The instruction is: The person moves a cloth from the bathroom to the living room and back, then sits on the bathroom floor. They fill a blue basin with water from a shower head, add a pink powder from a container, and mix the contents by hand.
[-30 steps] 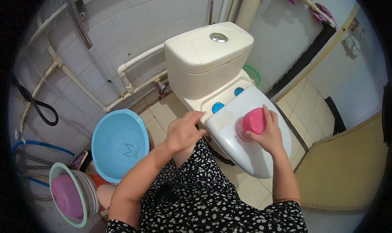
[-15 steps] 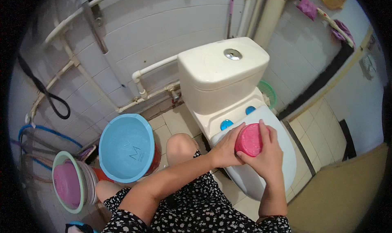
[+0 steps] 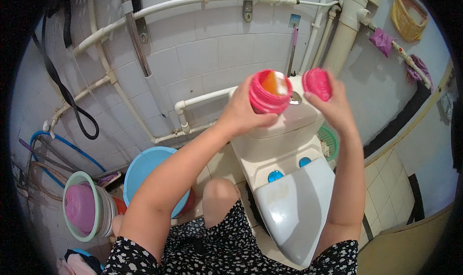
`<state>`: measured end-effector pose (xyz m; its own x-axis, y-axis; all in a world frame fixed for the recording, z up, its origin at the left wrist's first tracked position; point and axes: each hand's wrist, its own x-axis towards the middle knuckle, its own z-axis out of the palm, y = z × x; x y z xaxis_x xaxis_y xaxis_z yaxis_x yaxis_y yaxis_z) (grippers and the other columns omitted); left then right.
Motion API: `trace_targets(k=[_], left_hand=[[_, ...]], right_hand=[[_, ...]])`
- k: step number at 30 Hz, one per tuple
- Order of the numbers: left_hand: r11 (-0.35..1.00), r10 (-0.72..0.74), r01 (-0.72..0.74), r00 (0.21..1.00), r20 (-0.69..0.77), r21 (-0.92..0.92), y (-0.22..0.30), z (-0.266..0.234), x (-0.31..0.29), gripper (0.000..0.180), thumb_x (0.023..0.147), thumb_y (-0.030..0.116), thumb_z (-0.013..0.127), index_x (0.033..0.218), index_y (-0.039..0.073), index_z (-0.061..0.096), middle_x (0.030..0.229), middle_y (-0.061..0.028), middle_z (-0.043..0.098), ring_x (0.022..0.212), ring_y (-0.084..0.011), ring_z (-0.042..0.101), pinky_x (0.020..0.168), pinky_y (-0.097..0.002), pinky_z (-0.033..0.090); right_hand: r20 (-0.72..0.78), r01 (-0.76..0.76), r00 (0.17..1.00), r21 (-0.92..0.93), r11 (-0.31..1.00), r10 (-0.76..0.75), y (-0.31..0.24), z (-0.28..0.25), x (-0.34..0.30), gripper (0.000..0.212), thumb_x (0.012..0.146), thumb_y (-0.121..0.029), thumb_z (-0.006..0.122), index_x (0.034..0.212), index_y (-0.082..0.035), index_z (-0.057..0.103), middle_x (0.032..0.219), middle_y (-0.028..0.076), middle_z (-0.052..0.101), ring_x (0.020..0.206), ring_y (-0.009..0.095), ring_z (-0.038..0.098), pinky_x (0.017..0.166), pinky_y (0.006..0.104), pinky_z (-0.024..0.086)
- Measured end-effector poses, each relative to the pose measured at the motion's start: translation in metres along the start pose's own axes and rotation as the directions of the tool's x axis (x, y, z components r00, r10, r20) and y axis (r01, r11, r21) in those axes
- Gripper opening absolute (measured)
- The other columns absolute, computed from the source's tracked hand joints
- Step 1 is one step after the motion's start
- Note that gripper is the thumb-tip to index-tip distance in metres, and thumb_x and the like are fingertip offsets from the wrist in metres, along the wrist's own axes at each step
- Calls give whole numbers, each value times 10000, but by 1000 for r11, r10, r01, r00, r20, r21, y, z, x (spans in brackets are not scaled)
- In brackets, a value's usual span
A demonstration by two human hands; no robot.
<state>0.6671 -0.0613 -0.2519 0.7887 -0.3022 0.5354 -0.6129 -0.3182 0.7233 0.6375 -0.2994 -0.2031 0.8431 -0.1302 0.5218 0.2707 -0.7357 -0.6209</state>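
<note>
We hold the pink tub (image 3: 270,92) in our closed left hand (image 3: 242,115), its open mouth tipped toward us, and its pink lid (image 3: 317,83) gripped just right of it in our right hand (image 3: 333,108), both above the toilet tank (image 3: 284,130).

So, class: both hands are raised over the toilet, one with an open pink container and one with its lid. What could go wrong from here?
1. The pink container, tilted in the left hand, may spill its orange contents onto the cistern.
2. The pink lid, pinched by the right hand, could slip and drop onto the closed toilet lid.
</note>
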Motion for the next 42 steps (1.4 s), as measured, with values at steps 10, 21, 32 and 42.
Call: trace_targets(k=[10, 21, 32, 42], left_hand=[[989, -120, 111, 989, -89, -99, -48, 10, 15, 1061, 644, 342, 790, 1392, -28, 135, 1349, -222, 382, 1255, -305, 405, 1037, -377, 343], [999, -42, 41, 850, -525, -14, -71, -38, -79, 453, 874, 162, 555, 1275, 14, 405, 1193, -137, 431, 1162, -248, 424, 1011, -357, 322], [756, -524, 561, 827, -202, 337, -177, -168, -327, 258, 813, 172, 585, 1046, 65, 612, 1047, -154, 564, 1010, -319, 542, 878, -389, 440], [316, -919, 733, 394, 2, 602, -225, -188, -435, 578, 829, 292, 600, 1307, 32, 406, 1303, -210, 422, 1151, -377, 468, 968, -450, 397]], right_hand=[[238, -37, 964, -327, 944, 120, 49, 77, 13, 1034, 553, -565, 749, 1368, -46, 379, 1353, 211, 378, 1233, 340, 409, 1027, 416, 333], [-217, 290, 934, -10, 957, -285, -62, 88, -98, 607, 805, -192, 635, 1346, -53, 397, 1380, 211, 340, 1276, 374, 331, 1051, 443, 255], [546, 470, 559, 412, 781, -624, -134, 319, -211, 405, 765, -174, 656, 1150, -66, 586, 1243, 157, 497, 1146, 349, 448, 974, 416, 363], [938, 648, 82, 206, 733, -336, -117, 462, -260, 650, 794, -356, 645, 1348, -109, 412, 1401, 180, 353, 1274, 344, 354, 1044, 404, 318]])
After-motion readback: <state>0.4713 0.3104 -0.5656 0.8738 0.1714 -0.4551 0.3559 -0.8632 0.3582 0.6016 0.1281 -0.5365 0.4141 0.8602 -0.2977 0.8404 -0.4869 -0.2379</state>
